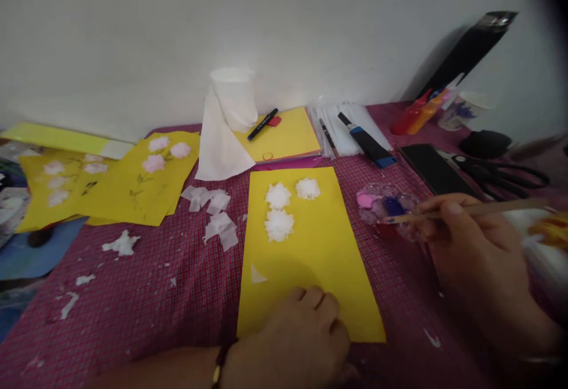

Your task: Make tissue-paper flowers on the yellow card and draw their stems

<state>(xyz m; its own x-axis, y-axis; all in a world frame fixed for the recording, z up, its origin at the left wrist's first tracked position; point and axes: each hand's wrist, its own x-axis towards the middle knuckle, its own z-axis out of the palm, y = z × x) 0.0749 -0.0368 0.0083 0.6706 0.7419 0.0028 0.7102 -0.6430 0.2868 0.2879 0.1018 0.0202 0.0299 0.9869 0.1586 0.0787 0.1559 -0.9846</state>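
Paint (393,207) is pooling in blue and pink in the scalloped clear palette (385,190), which is sitting just right of a yellow sheet (315,259) on the cloth-covered worktop (177,300). The right hand (477,253) is grasping a paintbrush (423,216) between thumb and fingers, and the darkened tip is hanging at the palette; whether it is touching the paint I cannot tell. An overloaded tip could be dripping colour onto the bare yellow on any trip across, and too much wetness could be soaking the three white rosettes (279,225) near the sheet's far end, making their frilled edges sag. The palette is looking light, so a hard push of the brush could be sliding or tipping it.

The left hand (295,336) is lying on the sheet's near part with its fingers curled; its underside is hiding, so I cannot tell whether it is pinching anything. With too little pressure the sheet could be slipping; with a sideways drag it could be creasing. A small white triangle (257,275) is lying nearer than the rosettes, where stray paint could be sticking it down. Beyond the right hand, black scissors (501,173) are lying close enough that a careless knuckle could be catching them.
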